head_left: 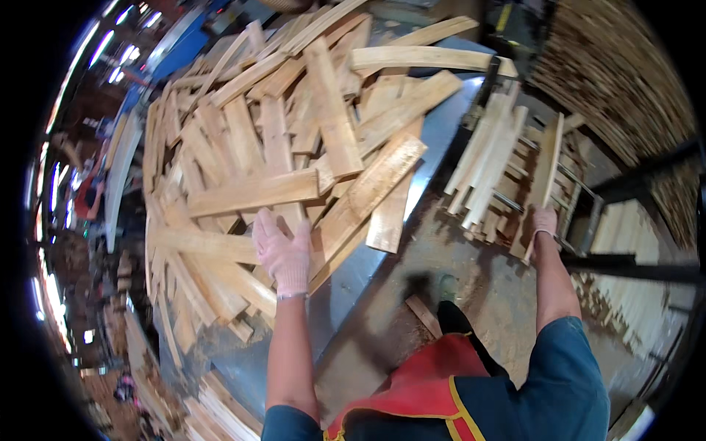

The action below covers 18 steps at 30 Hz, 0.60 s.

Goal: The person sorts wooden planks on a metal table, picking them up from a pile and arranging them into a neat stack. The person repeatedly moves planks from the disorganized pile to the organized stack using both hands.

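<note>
Left hand (278, 248) is spread wide at the planks (254, 193) piled on the surface (344, 298), while the right hand (544, 221) grips, near its closer end, a long board (546, 165) at the metal rack (509, 201), probably stiff and rather light, better taken by both edges around the middle.

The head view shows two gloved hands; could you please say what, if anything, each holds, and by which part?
The right hand holds a long board toward its near end; the left hand, open over the piled boards, holds nothing.
</note>
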### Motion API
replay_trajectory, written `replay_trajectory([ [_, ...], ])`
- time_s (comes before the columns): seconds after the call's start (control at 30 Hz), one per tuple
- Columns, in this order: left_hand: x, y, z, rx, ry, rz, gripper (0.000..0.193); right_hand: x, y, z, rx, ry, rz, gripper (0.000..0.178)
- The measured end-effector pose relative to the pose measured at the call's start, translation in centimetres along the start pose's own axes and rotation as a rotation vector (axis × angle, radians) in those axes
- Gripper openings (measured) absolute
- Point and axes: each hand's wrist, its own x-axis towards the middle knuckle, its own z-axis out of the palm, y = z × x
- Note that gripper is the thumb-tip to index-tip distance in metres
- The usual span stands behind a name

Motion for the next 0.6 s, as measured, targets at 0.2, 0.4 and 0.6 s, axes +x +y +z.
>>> replay_trajectory([
  [0.2,9.2,0.3,4.9,-1.428,0.211,-0.836,0.062,2.9,-4.0,9.1,0.288,-0.558,0.041,0.052],
  [0.4,12.0,-6.1,5.8,-1.55,0.304,-1.056,0.041,-5.6,-5.7,6.3,0.161,-0.598,-0.417,0.075],
  [0.6,-3.1,-8.9,-6.6,-1.364,-0.108,-0.756,0.049,-21.0,-13.6,3.0,0.378,-0.882,-0.708,0.063],
])
